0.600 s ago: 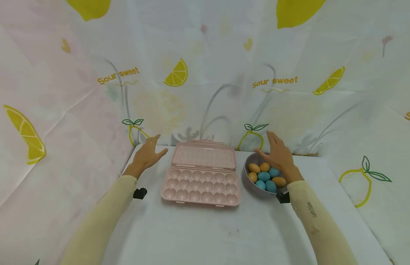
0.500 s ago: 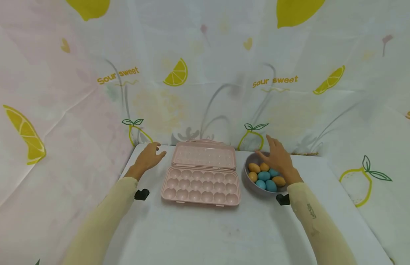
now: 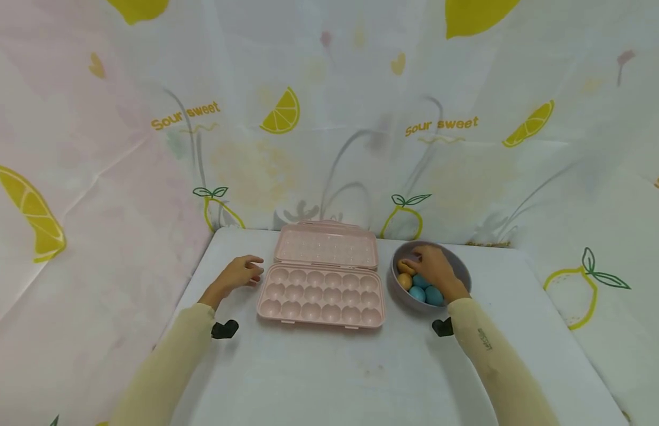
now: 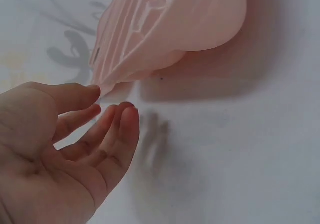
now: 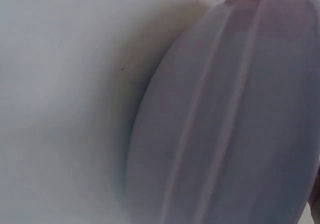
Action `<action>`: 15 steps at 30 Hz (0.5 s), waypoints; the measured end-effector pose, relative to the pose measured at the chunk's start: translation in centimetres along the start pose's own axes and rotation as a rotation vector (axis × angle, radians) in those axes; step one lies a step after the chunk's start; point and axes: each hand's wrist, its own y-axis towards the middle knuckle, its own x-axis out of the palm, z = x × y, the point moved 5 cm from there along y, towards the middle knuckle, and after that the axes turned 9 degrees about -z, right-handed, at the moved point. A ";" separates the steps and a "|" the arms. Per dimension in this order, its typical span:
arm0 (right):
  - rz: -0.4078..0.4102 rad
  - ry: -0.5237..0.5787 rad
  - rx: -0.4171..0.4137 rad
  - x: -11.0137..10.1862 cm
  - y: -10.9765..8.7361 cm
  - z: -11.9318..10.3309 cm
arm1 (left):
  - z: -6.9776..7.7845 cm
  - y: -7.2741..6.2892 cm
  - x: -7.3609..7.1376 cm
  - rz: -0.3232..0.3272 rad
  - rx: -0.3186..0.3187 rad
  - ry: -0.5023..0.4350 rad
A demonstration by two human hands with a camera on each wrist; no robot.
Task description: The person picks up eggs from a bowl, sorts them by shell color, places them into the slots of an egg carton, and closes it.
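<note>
A pink egg tray (image 3: 321, 294) lies open on the white table, its cups empty and its lid (image 3: 325, 247) folded back. To its right a grey bowl (image 3: 460, 269) holds orange and blue eggs. My right hand (image 3: 414, 266) is down inside the bowl, fingers curled over an orange egg (image 3: 405, 268) at the bowl's left side. My left hand (image 3: 253, 272) rests on the table by the tray's left end, fingers loosely bent and holding nothing. In the left wrist view this hand (image 4: 112, 101) sits just short of the tray's corner (image 4: 165, 29). The right wrist view shows only the bowl's ribbed outer wall (image 5: 235, 114).
A lemon-print cloth (image 3: 329, 118) hangs as a wall behind the table and along both sides. A second orange egg (image 3: 404, 282) and blue eggs (image 3: 425, 293) lie beside my right hand. Bare table (image 3: 334, 373) lies in front of the tray.
My right hand has dropped from above the bowl down onto the eggs. My left hand has come down and back from the far table edge to the tray's left end.
</note>
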 end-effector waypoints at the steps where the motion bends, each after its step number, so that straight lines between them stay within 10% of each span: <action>1: -0.006 0.001 0.000 0.1 0.2 0.0 | -0.2 -0.1 0.3 -0.018 0.004 -0.033; 15: -0.107 0.015 0.055 0.9 2.1 -0.1 | -2.4 -1.4 1.8 0.077 0.085 -0.247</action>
